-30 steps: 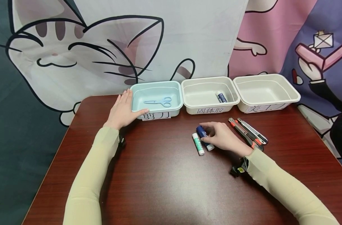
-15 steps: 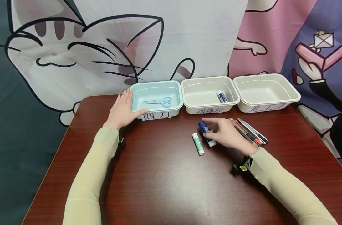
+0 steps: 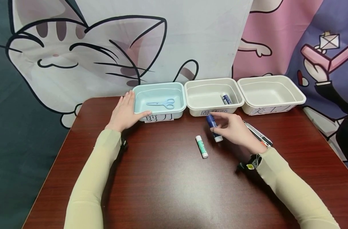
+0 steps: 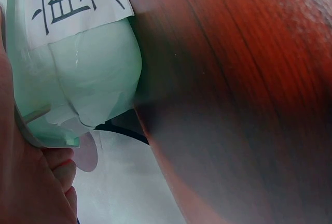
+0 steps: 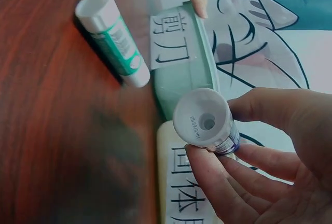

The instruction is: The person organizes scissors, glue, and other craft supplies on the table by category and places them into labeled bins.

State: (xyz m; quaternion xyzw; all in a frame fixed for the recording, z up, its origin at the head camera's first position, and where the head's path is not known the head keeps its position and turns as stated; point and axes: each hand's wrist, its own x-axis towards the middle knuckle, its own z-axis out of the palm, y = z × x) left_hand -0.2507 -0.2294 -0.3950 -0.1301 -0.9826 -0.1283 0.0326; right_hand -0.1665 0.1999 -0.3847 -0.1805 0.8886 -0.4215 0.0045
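Observation:
My right hand [image 3: 234, 128] pinches a blue glue stick [image 3: 214, 128] between thumb and fingers, in front of the middle bin. In the right wrist view the white base of this glue stick [image 5: 203, 120] faces the camera. A green-and-white glue stick [image 3: 201, 146] lies on the table to its left. My left hand [image 3: 125, 113] rests with straight fingers along the left corner of the light-blue bin [image 3: 159, 86], thumb on its front rim. Light-blue scissors [image 3: 162, 103] lie inside that bin. The left wrist view shows the bin's labelled side [image 4: 93, 73] beside my palm.
A cream bin [image 3: 211, 83] in the middle holds a small blue-and-white glue stick [image 3: 226, 99]. Another cream bin [image 3: 272, 81] stands at its right. Utility knives [image 3: 258, 133] lie partly hidden behind my right hand. A printed cloth [image 3: 208, 38] hangs behind the table.
My right hand has moved the blue glue stick away from the green-and-white one, up and slightly right toward the middle bin. My left hand has stayed on the light-blue bin.

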